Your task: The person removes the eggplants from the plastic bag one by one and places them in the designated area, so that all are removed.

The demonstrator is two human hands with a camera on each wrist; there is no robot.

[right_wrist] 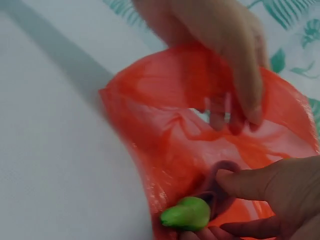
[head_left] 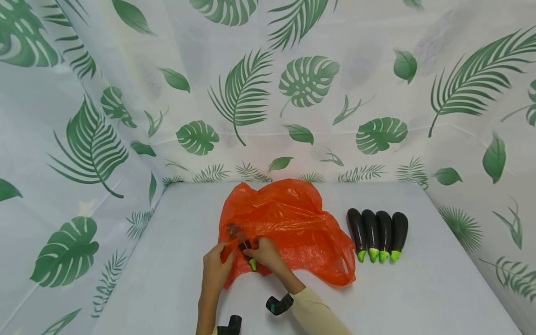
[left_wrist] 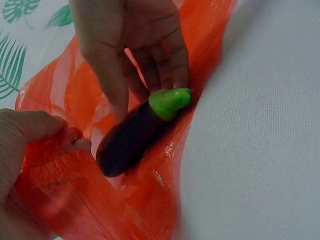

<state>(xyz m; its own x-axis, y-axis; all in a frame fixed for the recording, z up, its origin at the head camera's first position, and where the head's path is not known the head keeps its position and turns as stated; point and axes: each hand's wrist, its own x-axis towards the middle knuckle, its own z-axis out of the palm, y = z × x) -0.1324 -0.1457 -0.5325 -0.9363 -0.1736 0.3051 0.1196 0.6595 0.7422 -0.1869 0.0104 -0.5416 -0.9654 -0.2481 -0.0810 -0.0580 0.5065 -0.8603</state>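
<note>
A thin orange-red plastic bag (head_left: 284, 209) lies spread on the table. My left hand (head_left: 215, 270) pinches the bag's edge between thumb and fingers, lifting it a little. In the left wrist view a small dark purple eggplant (left_wrist: 130, 140) with a green cap lies at the bag's mouth, against the red plastic. My right hand (head_left: 268, 255) holds this eggplant near its cap, thumb on one side and fingers on the other. From the right wrist, the green cap (right_wrist: 187, 214) points away from the bag, toward the white tabletop. Dark shapes (head_left: 233, 229) show through the film.
To the right of the bag several more eggplants (head_left: 371, 235) lie side by side, green caps toward me. The white table (head_left: 398, 298) meets a leaf-patterned cloth wall (head_left: 310, 153) at the back and sides. A bag handle loop (head_left: 345, 265) stretches toward the eggplants.
</note>
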